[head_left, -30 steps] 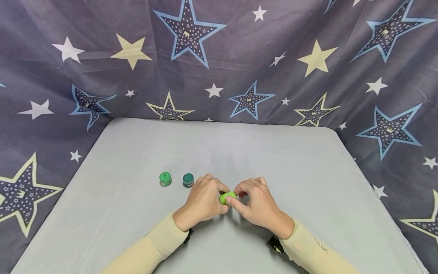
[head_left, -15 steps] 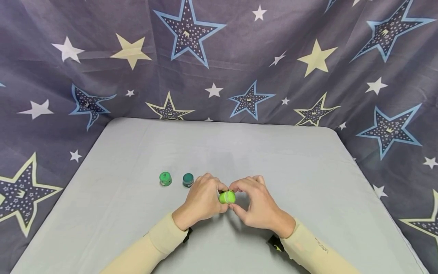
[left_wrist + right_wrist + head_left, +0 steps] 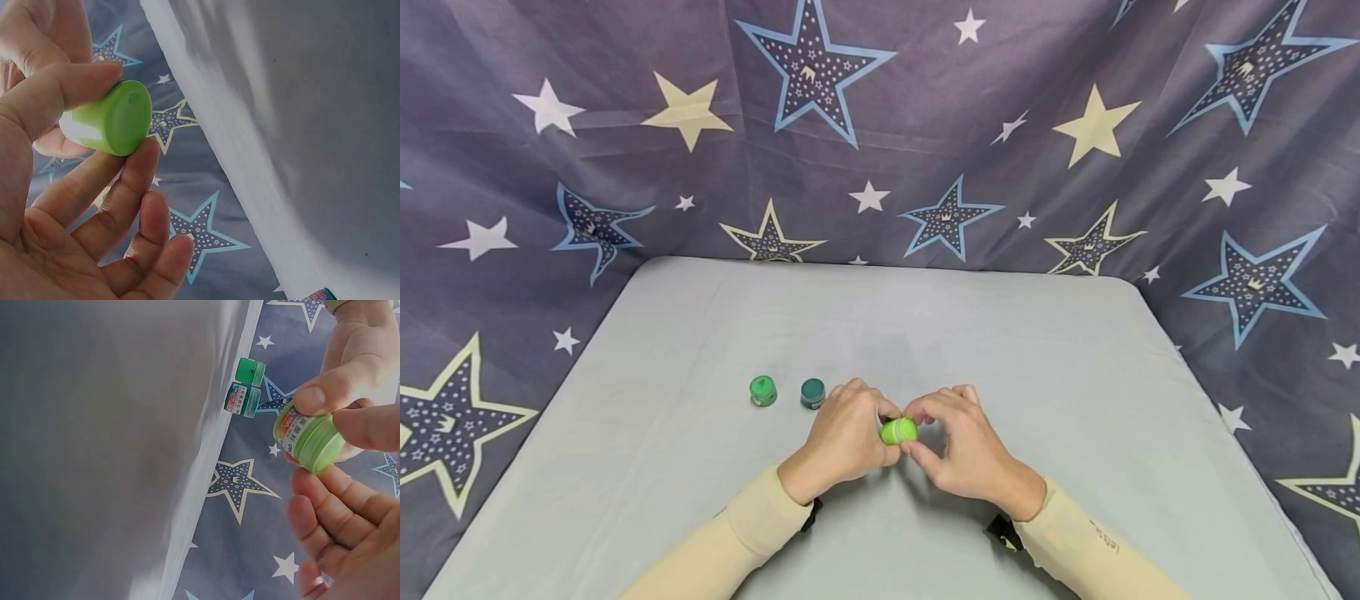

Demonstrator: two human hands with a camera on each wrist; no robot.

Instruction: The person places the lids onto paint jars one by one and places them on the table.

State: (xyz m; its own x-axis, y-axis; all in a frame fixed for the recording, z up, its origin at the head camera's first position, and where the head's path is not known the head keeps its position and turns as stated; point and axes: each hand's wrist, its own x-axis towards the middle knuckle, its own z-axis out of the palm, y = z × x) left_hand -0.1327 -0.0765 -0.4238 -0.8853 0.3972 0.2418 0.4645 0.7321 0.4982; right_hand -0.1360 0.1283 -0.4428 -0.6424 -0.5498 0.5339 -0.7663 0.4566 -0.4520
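A small lime-green paint jar (image 3: 898, 431) is held between both hands over the table, tipped on its side. My left hand (image 3: 848, 433) grips the body end with thumb and fingers; the smooth green base (image 3: 132, 119) faces the left wrist camera. At the other end, my right hand (image 3: 966, 446) has its thumb and fingertips around the lid (image 3: 325, 450). A printed label (image 3: 295, 428) shows beside the left thumb in the right wrist view.
Two more small jars stand on the pale table (image 3: 1037, 358), left of the hands: a bright green one (image 3: 763, 391) and a dark teal one (image 3: 812, 394). Star-printed cloth (image 3: 880, 142) hangs along the back and sides.
My right thumb has slid off the jar's face to its near edge, and the right index finger has come to its far edge. The jar's end now shows more; the left hand stays nearly still.
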